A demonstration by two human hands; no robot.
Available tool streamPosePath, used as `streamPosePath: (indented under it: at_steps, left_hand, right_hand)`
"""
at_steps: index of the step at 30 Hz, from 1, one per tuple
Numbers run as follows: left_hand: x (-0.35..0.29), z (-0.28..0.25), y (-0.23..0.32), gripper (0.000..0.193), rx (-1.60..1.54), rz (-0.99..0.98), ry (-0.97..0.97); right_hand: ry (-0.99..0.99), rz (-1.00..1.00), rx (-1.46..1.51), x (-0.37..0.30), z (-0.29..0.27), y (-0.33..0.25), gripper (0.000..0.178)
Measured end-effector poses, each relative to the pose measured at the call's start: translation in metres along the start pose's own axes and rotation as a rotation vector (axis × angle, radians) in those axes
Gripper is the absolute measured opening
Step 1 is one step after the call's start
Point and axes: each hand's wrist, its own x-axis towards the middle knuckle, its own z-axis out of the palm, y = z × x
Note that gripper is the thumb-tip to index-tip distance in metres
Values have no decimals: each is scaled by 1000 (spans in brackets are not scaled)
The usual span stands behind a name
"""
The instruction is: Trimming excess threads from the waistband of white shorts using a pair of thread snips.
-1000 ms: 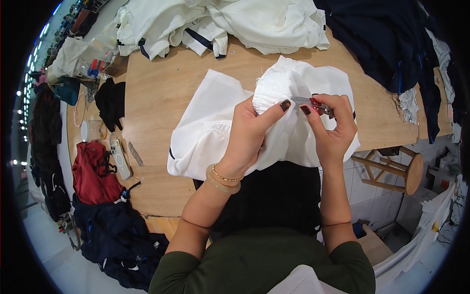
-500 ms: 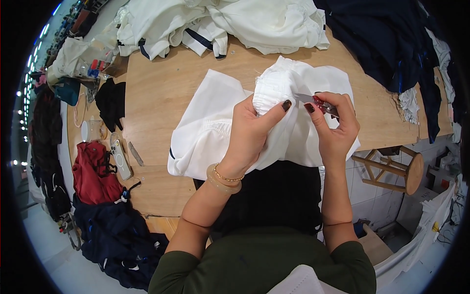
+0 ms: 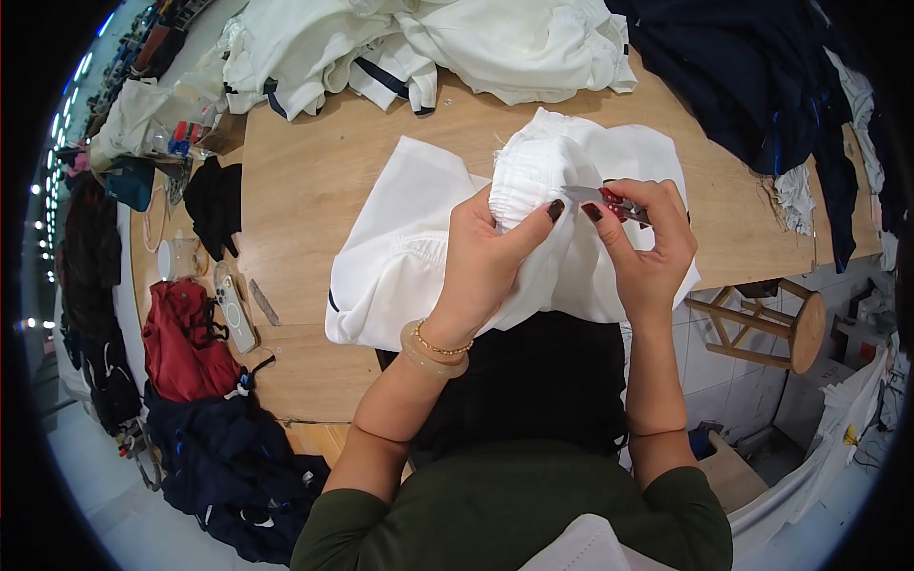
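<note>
1. Nearest, a dark green shirt (image 3: 505, 509) is being worn, and a black cloth (image 3: 528, 390) is being seen over the lap.
2. The white garment (image 3: 571, 257) is being held up in front of the body, over the near edge of the wooden tabletop (image 3: 314, 190), its left part being spread on the wood.
3. By the left hand (image 3: 484, 257), the garment's gathered band (image 3: 524, 181) is being gripped, the thumb being pressed on top; the other fingers are being hidden by cloth. A pale bangle (image 3: 433, 363) is being worn on that wrist.
4. By the right hand (image 3: 652, 249), a small cutting tool (image 3: 624, 206) with red on its handle is being pinched between thumb and fingers. Its blade is being pointed left at the cloth beside the band; whether cloth is being touched cannot be told.
5. To the left, a navy bundle (image 3: 224, 466), a red cloth (image 3: 186, 343) and a phone (image 3: 236, 309) are being kept near one another.
6. To the right, a wooden stool (image 3: 807, 333) is being shown tilted by the lens.
7. Farthest, piled white garments (image 3: 514, 52) are being supported by the tabletop, a large navy garment (image 3: 733, 76) being draped at their right.
</note>
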Motion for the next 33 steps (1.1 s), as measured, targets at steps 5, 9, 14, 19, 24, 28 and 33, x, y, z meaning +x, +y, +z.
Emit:
streamPosePath:
  at_steps: [5,9,14,19,24,28,33]
  left_hand:
    - [-1,0,-1,23,34,10,4]
    - [0,-1,-2,24,74,34,5]
    - [-1,0,-3,24,109,45,17]
    - [-1,1,-3,23,188,78,54]
    - [-1,0,-3,22,276,72,55]
    - [0,1,-2,22,294,78,63]
    - [-1,-2,-2,22,324,64,39]
  right_hand:
    - [-24,-10,-11,-1,0,0,20]
    - [-12,2,8,0,-1,0,19]
    - [-13,13,-8,-2,-1,0,19]
    - [3,-31,-33,-2,-2,2,21]
    - [-10,-83,-54,0,-1,2,23]
    - [1,-207,-155,2,-1,4,24]
    - [5,-228,-152,1,0,5,24]
